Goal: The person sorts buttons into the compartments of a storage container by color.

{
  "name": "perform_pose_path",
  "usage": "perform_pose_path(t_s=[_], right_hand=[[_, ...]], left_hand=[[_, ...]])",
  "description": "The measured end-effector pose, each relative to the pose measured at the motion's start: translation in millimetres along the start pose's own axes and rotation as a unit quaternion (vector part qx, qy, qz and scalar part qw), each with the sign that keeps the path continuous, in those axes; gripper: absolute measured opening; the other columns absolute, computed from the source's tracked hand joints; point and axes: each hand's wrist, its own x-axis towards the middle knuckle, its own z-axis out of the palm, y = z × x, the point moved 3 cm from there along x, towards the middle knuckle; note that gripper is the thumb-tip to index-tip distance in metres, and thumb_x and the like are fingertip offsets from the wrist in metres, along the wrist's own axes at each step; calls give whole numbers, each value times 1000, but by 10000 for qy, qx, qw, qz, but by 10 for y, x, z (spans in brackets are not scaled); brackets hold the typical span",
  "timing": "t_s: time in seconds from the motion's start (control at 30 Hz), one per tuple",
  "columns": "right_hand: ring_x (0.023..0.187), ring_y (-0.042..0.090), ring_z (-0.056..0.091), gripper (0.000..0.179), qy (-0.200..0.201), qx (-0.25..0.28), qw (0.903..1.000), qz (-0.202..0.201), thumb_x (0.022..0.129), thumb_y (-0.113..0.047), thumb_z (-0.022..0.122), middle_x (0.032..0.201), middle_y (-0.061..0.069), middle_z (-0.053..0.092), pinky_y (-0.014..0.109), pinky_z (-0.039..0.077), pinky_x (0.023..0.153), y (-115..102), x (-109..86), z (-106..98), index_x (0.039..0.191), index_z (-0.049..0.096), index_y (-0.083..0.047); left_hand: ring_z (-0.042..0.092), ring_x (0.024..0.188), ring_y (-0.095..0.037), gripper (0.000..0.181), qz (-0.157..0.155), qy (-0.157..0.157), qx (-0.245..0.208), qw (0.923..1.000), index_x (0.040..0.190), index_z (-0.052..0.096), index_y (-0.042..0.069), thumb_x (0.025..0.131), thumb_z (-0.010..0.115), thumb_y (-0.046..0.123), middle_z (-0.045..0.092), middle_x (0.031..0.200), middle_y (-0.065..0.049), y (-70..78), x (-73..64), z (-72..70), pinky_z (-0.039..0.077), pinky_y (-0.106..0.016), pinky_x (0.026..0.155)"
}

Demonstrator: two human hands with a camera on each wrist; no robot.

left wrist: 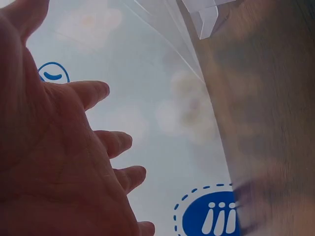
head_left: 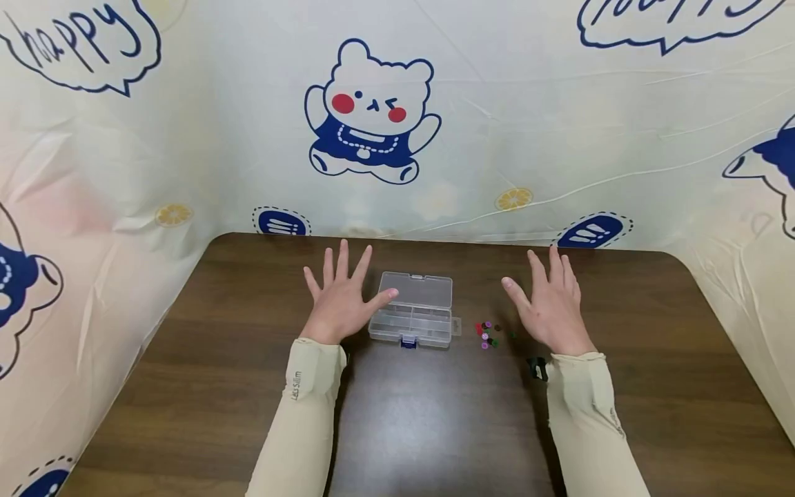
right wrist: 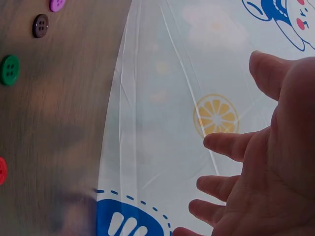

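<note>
My left hand is spread wide at the left of a clear plastic compartment box, its thumb overlapping the box's left side in the head view. The box's lid stands raised at the back, and a dark blue latch sits at the front. Small buttons in red, purple, green and dark colours lie loose to the right of the box. Beyond them my right hand is held with fingers straight and thumb apart, holding nothing. The right wrist view shows a green button and a brown button with four holes each.
A brown wooden table bears everything. Behind it and at both sides hangs a pale printed sheet with bears and fruit slices. A clear tab sticks out at the box's right side.
</note>
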Motion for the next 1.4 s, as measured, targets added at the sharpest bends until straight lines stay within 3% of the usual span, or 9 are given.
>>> perform_pose_path(t_s=[0.47,0.77,1.4], right_hand=[[148,53,-4,76,-63,184,9998,-62,104,-44,49,162,34,3,72,3,114,30,36,23,157,22,3],[149,52,-3,76,-211,243,9995,9,104,-41,53,163,31,2,74,7,112,26,51,64,159,20,0],[147,53,3,76,-590,345,9976,68,102,-35,59,164,29,3,74,15,111,44,27,165,159,22,-3]], left_hand=[[-14,152,-39,96,204,-186,-330,9991,164,10,27,90,49,75,-12,168,-8,-18,18,32,-14,-71,111],[-12,152,-38,98,330,-360,-411,9980,164,10,24,90,53,72,-8,169,-6,-9,-40,39,-12,-70,112],[15,151,-42,101,894,-1081,-470,9890,161,26,12,85,70,63,22,166,-9,-2,-138,124,8,-67,117]])
